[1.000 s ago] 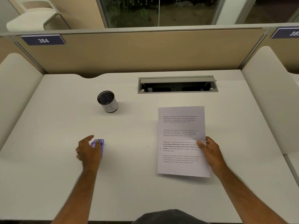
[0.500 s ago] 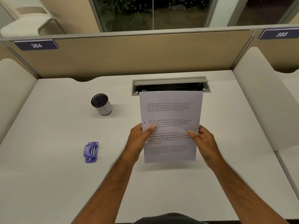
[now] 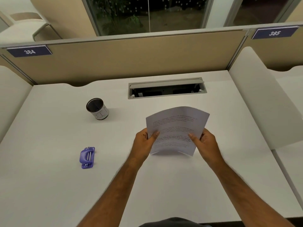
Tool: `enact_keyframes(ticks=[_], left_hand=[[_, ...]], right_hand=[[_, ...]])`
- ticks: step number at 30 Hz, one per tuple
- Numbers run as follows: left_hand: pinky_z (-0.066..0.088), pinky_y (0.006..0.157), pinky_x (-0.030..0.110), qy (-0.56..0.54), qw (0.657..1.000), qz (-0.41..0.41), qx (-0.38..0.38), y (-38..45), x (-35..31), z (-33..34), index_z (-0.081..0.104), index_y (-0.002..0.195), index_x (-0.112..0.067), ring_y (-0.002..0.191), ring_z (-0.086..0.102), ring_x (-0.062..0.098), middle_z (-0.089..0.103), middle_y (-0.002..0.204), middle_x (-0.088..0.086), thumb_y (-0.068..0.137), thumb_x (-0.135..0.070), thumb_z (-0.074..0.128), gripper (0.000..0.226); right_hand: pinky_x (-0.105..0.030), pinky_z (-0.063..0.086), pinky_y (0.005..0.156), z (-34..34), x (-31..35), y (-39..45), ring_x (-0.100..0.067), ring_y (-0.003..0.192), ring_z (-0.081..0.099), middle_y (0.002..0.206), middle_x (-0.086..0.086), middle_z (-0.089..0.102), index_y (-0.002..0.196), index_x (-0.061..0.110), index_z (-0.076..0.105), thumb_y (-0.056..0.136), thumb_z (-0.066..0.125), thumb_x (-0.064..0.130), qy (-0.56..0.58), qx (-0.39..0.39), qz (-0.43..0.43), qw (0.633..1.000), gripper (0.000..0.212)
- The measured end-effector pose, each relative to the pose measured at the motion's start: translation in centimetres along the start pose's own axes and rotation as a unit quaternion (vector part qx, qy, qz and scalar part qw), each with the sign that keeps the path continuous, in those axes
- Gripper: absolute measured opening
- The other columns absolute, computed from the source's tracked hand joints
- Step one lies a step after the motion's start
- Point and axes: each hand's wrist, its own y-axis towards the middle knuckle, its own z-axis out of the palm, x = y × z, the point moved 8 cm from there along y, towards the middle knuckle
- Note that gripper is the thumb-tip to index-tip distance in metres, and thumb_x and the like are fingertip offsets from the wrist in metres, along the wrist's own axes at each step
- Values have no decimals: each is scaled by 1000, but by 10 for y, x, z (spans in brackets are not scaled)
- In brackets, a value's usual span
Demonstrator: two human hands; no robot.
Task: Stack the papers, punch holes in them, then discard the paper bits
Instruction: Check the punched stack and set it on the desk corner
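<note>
The printed lines on the papers (image 3: 176,128) are smeared by motion and cannot be read, and how many sheets there are cannot be told. The fingers of the left hand (image 3: 144,143) and the right hand (image 3: 205,143) lie hidden behind the sheets; only the thumbs show in front. The inside of the cup (image 3: 97,108) is too dark to make out. The worktop (image 3: 49,185) runs off the lower edge, as do both forearms.

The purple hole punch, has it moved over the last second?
No. The purple hole punch lies in the same spot, down-left of the small bin cup.
</note>
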Motion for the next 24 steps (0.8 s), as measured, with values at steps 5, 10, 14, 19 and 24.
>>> enact_keyframes(ticks=[5, 10, 14, 19, 24], left_hand=[[55, 74, 12, 0, 1000, 9, -9, 1, 2, -1, 72, 108, -47, 99, 72, 2, 77, 107, -19, 99, -41, 63, 14], [56, 80, 13, 21, 1000, 2, 8, 2, 7, 3, 70, 119, -38, 104, 70, 1, 76, 112, -19, 103, -33, 59, 20], [55, 79, 11, 25, 1000, -2, -1, 2, 11, 1, 71, 119, -33, 102, 70, 0, 76, 109, -20, 104, -31, 58, 20], [56, 81, 13, 33, 999, 8, 0, 3, 9, 1, 68, 120, -37, 105, 69, 1, 75, 113, -19, 104, -31, 58, 20], [56, 83, 15, 43, 999, 4, 8, 0, 16, 3, 68, 122, -33, 107, 70, 4, 75, 113, -19, 104, -30, 57, 21]], right_hand=[[-10, 53, 70, -4, -1, -2, 2, 92, 71, 101, 26, 74, 100, 55, 67, 97, 66, 30, -16, -15, -3, 1000, 25], [-18, 56, 81, -4, -9, -2, 1, 98, 69, 104, 26, 73, 105, 48, 65, 97, 67, 26, -35, -14, 1, 999, 23], [-25, 55, 86, -3, -16, -3, 5, 99, 68, 103, 26, 73, 105, 48, 65, 98, 65, 24, -40, -10, 18, 999, 25], [-19, 52, 83, -3, -14, -4, 5, 99, 68, 105, 29, 72, 104, 50, 65, 98, 66, 24, -35, -17, 15, 999, 27], [-23, 53, 83, -1, -22, -8, 3, 97, 69, 104, 26, 73, 104, 46, 66, 98, 66, 24, -20, -20, 31, 999, 22]])
